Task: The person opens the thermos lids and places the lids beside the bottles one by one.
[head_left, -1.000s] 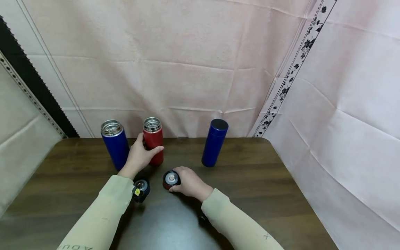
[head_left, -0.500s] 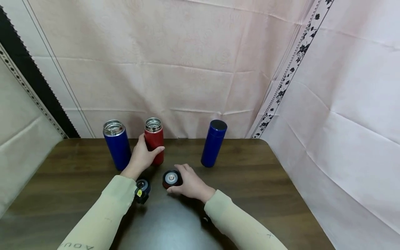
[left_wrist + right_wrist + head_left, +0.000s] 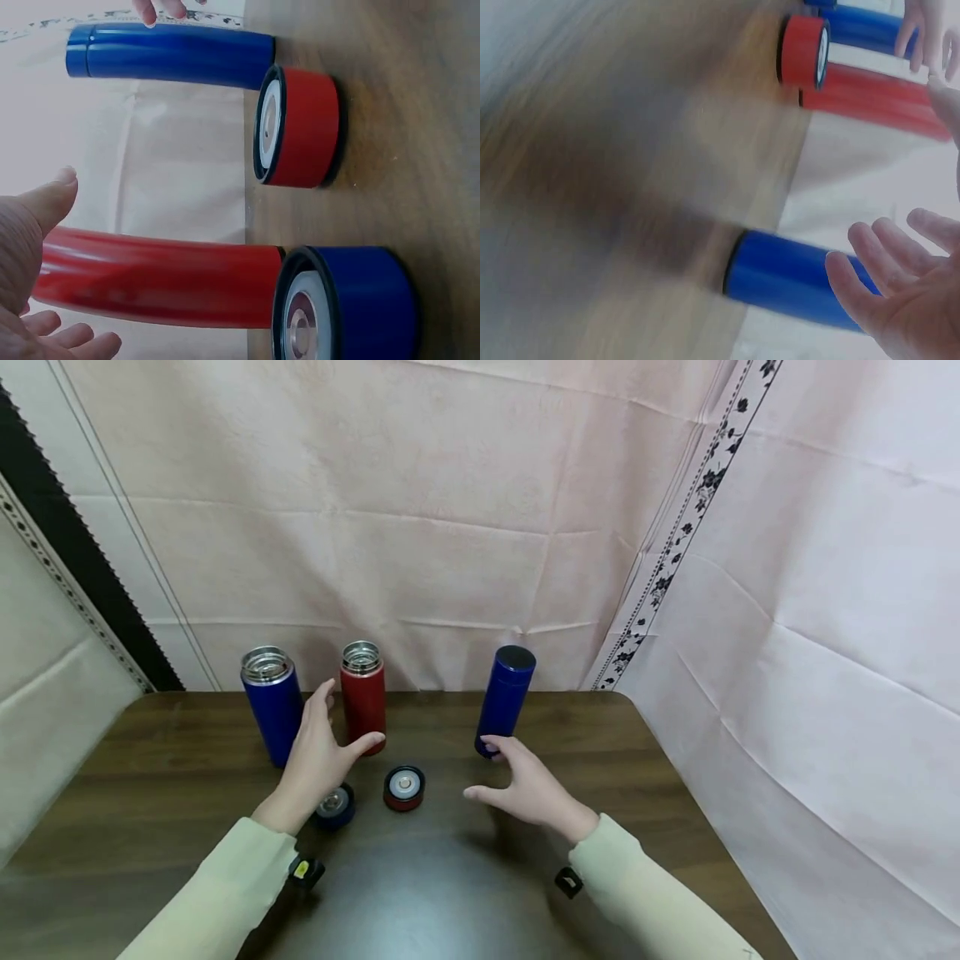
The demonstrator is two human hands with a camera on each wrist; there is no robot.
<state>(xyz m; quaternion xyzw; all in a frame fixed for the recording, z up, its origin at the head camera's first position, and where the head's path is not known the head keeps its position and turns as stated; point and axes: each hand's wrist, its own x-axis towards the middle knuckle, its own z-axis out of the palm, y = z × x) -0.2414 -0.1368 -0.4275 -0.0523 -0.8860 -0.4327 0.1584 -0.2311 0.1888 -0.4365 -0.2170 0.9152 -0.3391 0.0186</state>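
An uncapped red thermos bottle (image 3: pixel 364 702) stands upright at the back left, its steel mouth showing. Just in front of it my left hand (image 3: pixel 318 760) is spread, thumb and fingers apart, holding nothing. Left of that is an uncapped blue thermos bottle (image 3: pixel 272 706). A red lid (image 3: pixel 404 788) lies on the table with its inner side up, and a blue lid (image 3: pixel 334 806) lies partly behind my left wrist. My right hand (image 3: pixel 534 785) is spread near the base of a capped blue thermos bottle (image 3: pixel 506 697); the right wrist view shows no grip on it.
The brown wooden table (image 3: pixel 420 893) ends at a back edge against a pale hanging cloth (image 3: pixel 450 527). Cloth also hangs along both sides. A small dark camera (image 3: pixel 568 882) sits at my right wrist.
My right hand has let go of the red lid and moved right to the capped blue bottle. The left hand has come off the red bottle, drawing back slightly left and down.
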